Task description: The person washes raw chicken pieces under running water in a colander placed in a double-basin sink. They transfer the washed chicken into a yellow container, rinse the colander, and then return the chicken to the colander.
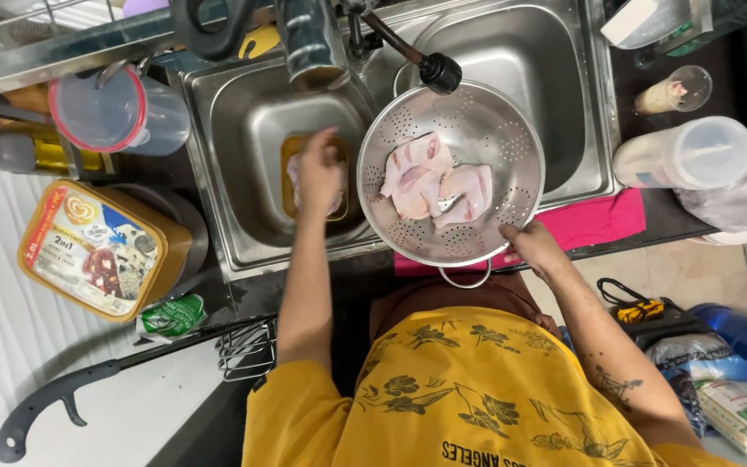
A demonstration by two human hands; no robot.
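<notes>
Overhead view of a double sink (235, 233). The right hand (533, 246) grips the near rim of a steel colander (494, 130) holding raw chicken pieces (430, 182), poised over the divider between the basins. The left hand (317, 173) is closed around a pale piece of chicken in the left basin, above a yellow tray (289, 156). A pink cloth (594, 220) lies on the tabletop beside the colander.

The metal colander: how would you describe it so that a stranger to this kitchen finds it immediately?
Start at the steel double sink. At its front edge, between the two basins, sits the colander, with the right hand on its rim. It is the only round bowl full of small holes, and it holds pale raw chicken pieces.
</notes>
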